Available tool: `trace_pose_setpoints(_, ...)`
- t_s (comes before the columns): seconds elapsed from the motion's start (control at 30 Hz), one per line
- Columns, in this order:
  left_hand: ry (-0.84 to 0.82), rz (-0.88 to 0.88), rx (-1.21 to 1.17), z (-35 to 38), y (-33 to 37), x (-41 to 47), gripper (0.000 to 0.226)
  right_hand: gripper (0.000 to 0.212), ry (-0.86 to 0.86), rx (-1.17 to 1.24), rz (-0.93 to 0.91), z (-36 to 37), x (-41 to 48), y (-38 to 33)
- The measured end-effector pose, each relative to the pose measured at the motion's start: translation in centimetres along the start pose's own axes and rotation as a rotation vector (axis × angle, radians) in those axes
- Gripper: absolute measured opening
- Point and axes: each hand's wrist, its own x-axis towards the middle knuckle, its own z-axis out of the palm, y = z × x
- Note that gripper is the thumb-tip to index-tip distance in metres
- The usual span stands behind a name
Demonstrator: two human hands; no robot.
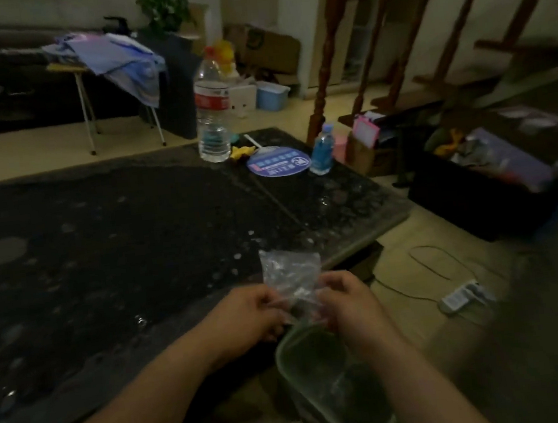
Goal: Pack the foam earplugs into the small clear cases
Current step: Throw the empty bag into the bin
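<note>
A crumpled clear plastic bag [291,272] is held up between both hands, just above the near edge of the dark table [119,245]. My left hand [250,314] pinches its lower left side and my right hand [345,302] pinches its lower right side. What the bag holds is too blurred to tell. Below the hands sits a clear, green-tinted plastic bin [322,372]; its contents are dim. No earplugs or small cases can be made out in this dark frame.
At the table's far side stand a large water bottle [212,111], a small blue bottle [322,148] and a round blue fan [279,163]. Boxes and a dark bin of clutter [479,169] lie on the floor at right, along with a cable and power strip [462,299].
</note>
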Motion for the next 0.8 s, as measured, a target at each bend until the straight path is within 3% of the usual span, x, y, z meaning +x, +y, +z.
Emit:
trace_pose_setpoints(0.07,-0.099,0.007,0.067,1.8,-0.3,0.9,0.019,0.015,0.105,-0.019,0.003,-1.7,-0.2,2.1)
trace_pose_setpoints(0.17,-0.094,0.004,0.123,3.0,-0.7,1.7,0.026,0.008,0.204,-0.115,0.047,-3.7,0.0,4.9)
trace_pose_setpoints(0.53,-0.007,-0.104,0.050,3.0,-3.0,3.7,0.022,0.018,0.251,-0.404,0.235,-4.4,3.4,14.8)
trace_pose_setpoints(0.7,0.001,-0.114,0.033,3.1,-4.3,4.3,0.020,0.016,0.215,-0.452,0.205,-3.5,3.7,15.6)
trace_pose_setpoints(0.8,0.007,-0.120,0.038,3.0,-5.2,4.9,0.019,0.028,0.159,-0.695,0.152,-3.3,3.8,15.9)
